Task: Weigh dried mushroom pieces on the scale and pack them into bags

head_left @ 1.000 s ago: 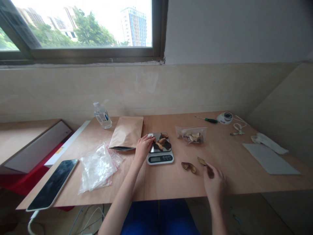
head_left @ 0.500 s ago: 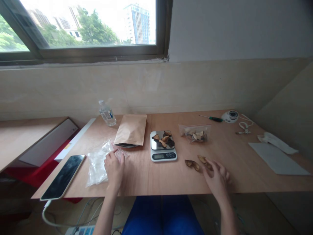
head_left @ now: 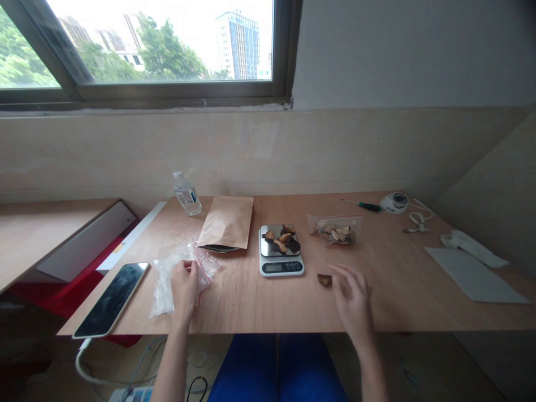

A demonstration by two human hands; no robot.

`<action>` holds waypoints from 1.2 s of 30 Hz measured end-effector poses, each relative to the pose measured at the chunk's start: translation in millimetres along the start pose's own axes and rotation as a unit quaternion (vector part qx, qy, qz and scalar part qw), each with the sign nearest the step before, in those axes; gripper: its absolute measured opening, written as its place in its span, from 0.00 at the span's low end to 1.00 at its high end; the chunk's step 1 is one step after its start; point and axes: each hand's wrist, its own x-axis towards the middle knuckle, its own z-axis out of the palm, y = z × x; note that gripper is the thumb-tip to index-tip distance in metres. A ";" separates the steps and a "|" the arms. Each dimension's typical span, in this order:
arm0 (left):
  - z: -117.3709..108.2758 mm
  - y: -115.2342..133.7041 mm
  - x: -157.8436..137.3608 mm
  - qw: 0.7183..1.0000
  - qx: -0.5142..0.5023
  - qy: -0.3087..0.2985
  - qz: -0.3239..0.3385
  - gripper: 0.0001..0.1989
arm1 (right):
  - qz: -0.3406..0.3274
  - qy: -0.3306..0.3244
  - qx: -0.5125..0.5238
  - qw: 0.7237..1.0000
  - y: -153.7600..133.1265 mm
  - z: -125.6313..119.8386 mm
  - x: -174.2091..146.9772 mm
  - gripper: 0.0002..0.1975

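Note:
My left hand (head_left: 185,283) lies over a clear zip plastic bag (head_left: 163,293) with a pink seal strip; its fingers are curled in a pinch at the bag's edge. Right of the kitchen scale (head_left: 281,269), my right hand (head_left: 353,293) bends over the table, thumb and index finger close together. At its fingertips is a brown slice (head_left: 324,280) that looks like dried mushroom. Whatever lies under or inside its fingers is hidden. More such slices (head_left: 283,240) rest on the scale's plate. Behind the right hand lies a zip bag of slices (head_left: 336,230).
A brown paper pouch (head_left: 228,223), mouth towards me, and a water bottle (head_left: 187,194) are at the back. A phone (head_left: 111,301) lies left with its cable. To the right are a screwdriver (head_left: 368,206), a white camera (head_left: 394,202) and a white sheet (head_left: 473,274).
My right hand has moved left over the slices, and only one there still shows. My left hand has shifted slightly left, with its fingers curled in more, baring more of the pink strip.

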 end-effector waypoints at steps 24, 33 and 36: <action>-16.3 99.4 -99.3 0.906 -0.404 0.123 0.030 0.08 | 0.173 -0.230 0.353 0.890 -124.7 88.7 8.3 0.16; -24.1 117.0 -79.6 0.943 -0.305 0.134 -0.012 0.08 | -0.019 -0.106 0.065 0.992 -73.3 98.1 32.5 0.16; -20.6 122.5 -80.0 0.955 -0.285 0.086 0.009 0.09 | -0.007 -0.058 -0.074 0.996 -50.6 118.8 47.0 0.25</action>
